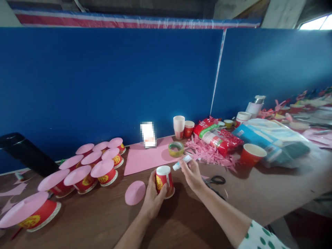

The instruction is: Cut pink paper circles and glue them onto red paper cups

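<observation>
My left hand [153, 195] is wrapped round an upside-down red paper cup [164, 180] standing on the brown table [103, 221]. Its white base faces up. My right hand [190, 173] pinches a small white glue tube [181, 162], its tip pointing left, just above and right of the cup. A loose pink paper disc [135, 192] lies flat on the table just left of my left hand.
Several inverted red cups topped with pink discs [85, 173] crowd the left. A pink sheet [147, 155], tape roll [176, 149], pink paper scraps [207, 150], scissors [216, 180], an upright red cup [251, 154] and cup packs [218, 136] lie beyond. A blue partition [103, 79] backs the table.
</observation>
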### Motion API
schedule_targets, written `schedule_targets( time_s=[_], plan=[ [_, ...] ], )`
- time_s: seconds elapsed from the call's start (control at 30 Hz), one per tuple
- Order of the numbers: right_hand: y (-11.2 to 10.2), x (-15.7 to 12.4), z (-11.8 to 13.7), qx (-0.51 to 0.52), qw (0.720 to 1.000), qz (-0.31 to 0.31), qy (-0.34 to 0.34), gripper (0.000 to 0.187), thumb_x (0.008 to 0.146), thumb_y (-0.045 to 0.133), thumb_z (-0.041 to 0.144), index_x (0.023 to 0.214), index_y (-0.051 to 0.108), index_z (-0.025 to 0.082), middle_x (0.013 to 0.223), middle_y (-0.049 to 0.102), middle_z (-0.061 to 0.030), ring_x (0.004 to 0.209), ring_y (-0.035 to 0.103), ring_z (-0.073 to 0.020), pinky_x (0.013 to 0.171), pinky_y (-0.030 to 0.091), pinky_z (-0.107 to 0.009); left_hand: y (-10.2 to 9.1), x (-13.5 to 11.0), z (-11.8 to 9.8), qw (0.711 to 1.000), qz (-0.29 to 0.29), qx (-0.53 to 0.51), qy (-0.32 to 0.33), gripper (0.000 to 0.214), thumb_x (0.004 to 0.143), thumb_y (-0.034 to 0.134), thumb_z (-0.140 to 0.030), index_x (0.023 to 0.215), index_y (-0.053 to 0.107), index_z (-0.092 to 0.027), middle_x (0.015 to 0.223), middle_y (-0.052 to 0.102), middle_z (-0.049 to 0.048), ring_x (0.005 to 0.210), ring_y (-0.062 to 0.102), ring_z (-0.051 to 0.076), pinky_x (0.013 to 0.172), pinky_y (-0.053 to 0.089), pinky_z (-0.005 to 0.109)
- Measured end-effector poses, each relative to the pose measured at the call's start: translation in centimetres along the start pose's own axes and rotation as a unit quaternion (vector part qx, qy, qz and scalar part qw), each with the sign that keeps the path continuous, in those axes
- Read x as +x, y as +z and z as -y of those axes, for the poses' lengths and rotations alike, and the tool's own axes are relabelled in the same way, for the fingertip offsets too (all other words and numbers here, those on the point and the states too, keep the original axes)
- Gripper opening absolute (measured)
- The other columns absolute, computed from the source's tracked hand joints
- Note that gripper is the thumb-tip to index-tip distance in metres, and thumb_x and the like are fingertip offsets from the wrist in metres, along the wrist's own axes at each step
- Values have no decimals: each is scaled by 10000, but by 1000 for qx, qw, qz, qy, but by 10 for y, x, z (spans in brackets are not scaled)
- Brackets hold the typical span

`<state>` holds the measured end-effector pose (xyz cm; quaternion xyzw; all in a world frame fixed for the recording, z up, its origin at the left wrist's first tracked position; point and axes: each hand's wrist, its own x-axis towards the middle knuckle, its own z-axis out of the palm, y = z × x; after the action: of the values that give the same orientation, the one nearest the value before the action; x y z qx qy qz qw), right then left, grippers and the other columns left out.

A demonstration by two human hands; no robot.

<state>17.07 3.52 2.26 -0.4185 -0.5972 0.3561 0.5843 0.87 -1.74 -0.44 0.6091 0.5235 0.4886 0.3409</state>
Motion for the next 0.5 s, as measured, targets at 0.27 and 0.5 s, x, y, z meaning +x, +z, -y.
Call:
schedule_targets(
  time_s=[0.27, 0.5],
  plan=[
    [5, -4, 1, 11, 1000, 17, -17, 179, 832, 487, 338, 774, 526, 173, 581, 475, 28, 526, 432, -105, 471, 342, -210, 0, -1, 4, 999, 29, -1, 17, 540, 834, 475, -347, 1305, 291, -156, 1244, 463, 116, 1137, 454, 223, 986, 317, 368],
    [4, -3, 2, -42, 998, 21, -48, 168, 831, 481, 304, 766, 543, 162, 651, 530, 5, 599, 482, -119, 579, 391, -234, 1, -2, 5, 999, 31, -9, 2, 551, 836, 473, -362, 1313, 297, -150, 1298, 427, 141, 1181, 421, 244, 1005, 299, 386]
  ],
)
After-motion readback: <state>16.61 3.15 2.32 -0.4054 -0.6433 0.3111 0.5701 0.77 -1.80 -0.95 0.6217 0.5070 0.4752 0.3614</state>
